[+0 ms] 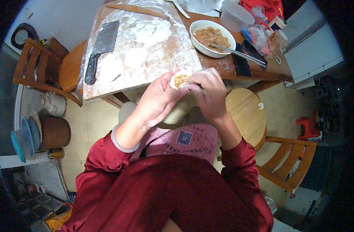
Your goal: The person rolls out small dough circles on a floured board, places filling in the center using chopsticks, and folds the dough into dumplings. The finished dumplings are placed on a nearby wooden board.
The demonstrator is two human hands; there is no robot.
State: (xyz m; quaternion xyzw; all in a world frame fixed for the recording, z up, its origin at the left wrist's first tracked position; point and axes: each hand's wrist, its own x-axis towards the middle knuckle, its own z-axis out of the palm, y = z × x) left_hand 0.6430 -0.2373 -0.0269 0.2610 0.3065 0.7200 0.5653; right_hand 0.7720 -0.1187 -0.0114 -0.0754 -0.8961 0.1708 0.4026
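Observation:
Near the board's front edge, my left hand (157,96) cups a dumpling (180,80), a white wrapper with filling showing in its open middle. The fingers of my right hand (212,92) are bent in against the wrapper's right edge. Both hands are dusted with flour. Just beyond them lies a floured board (165,62) with small flattened dough pieces (150,26) at its far side. To the right stands a white bowl (203,48) of minced filling (211,35), with metal chopsticks (242,54) resting across its rim.
A cleaver (107,38) with a black handle lies on the board's left; a wooden rolling pin (136,10) lies along its far edge. Behind the bowl are a clear plastic tub (236,17) and plastic bags (258,36). A round stool (244,116) and wooden chairs (287,162) stand around.

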